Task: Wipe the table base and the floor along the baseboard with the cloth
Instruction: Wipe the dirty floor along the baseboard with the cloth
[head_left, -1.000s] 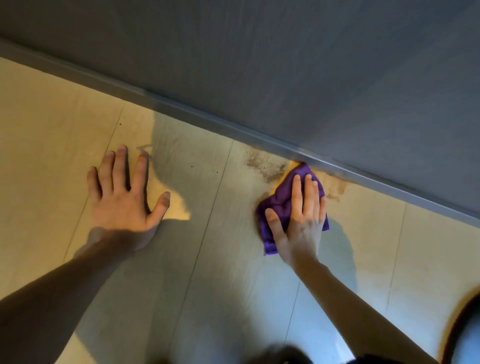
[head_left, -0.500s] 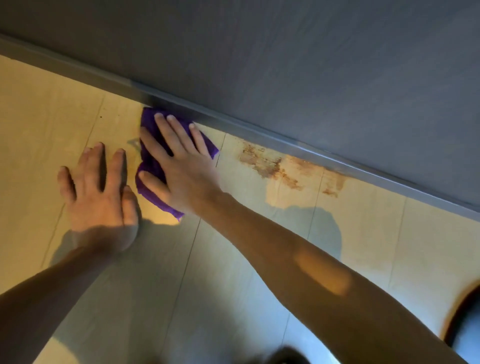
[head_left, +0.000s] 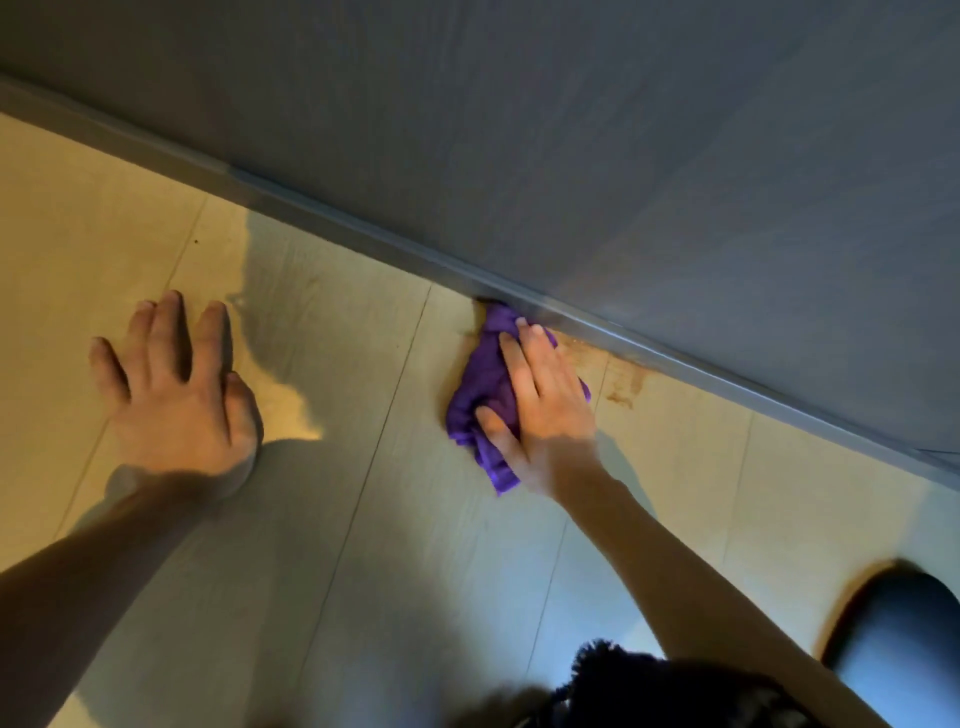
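Seen from above, looking down at a pale wood-plank floor (head_left: 363, 519) meeting a grey wall (head_left: 675, 156) along a grey baseboard (head_left: 363, 234) that runs diagonally from upper left to lower right.

Right hand (head_left: 540, 405) laid flat over a crumpled purple cloth (head_left: 480, 384), fingers (head_left: 519, 364) pressed together and pointing at the baseboard, thumb spread onto the cloth's near side. Cloth bunched on the floor, its far tip touching the foot of the baseboard, about midway along the visible run. No pinch; palm pressure only.

Just right of the cloth, hard against the baseboard edge, a brownish stain (head_left: 618, 379) on the planks, partly beside and possibly partly under the hand.

Left hand (head_left: 176, 395) well apart to the left, empty, fingers spread, planted flat on the floor as a brace. Both forearms bare, reaching in from the bottom edge.

At the bottom right corner, a dark rounded shape (head_left: 898, 623), too blurred to name. At the bottom edge, a dark fuzzy mass, likewise unclear.

Step in hand, by judgement: the floor strip along the baseboard, not the table base, which is not identifiable here.

Next move likely calls for firm downward pressure and a sweep rightward along the baseboard edge across the stain, keeping the cloth's tip tucked into the corner where floor meets baseboard.
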